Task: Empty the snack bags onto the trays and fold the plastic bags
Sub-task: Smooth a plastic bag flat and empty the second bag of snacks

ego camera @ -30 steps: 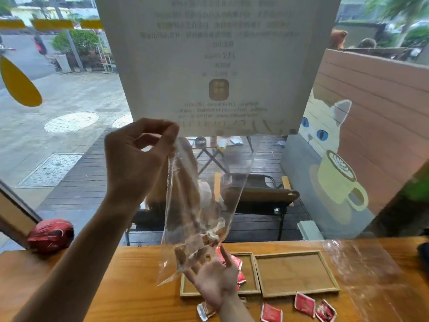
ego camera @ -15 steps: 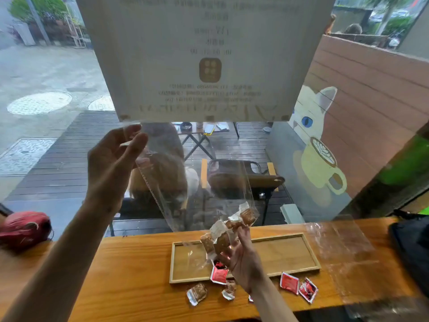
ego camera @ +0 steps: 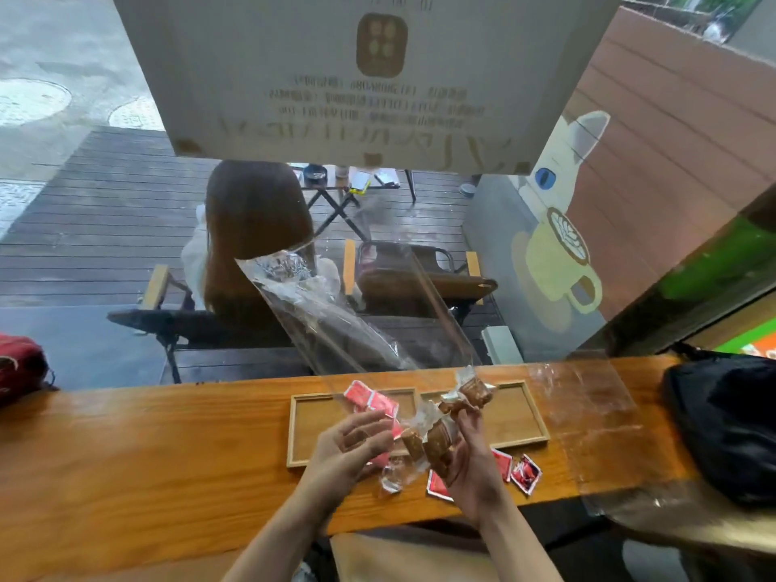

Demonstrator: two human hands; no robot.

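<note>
Right hand (ego camera: pixel 470 468) grips brown wrapped snacks (ego camera: pixel 436 445) over wooden trays (ego camera: pixel 306 438) on bench (ego camera: pixel 147 447); clear plastic bag (ego camera: pixel 348 312) rises toward 11 o'clock; left hand (ego camera: pixel 348 447) open beside it.

Soft daylight, motion blur, fisheye edges

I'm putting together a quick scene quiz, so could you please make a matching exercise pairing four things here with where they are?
Things:
1. brown snacks
2. clear bag
3. black bag
4. flat plastic sheet

Places:
A. far right of the counter
B. in the right hand
C. sticking up above the trays
D. lying just right of the trays

Pairs: 1-B, 2-C, 3-A, 4-D
</note>
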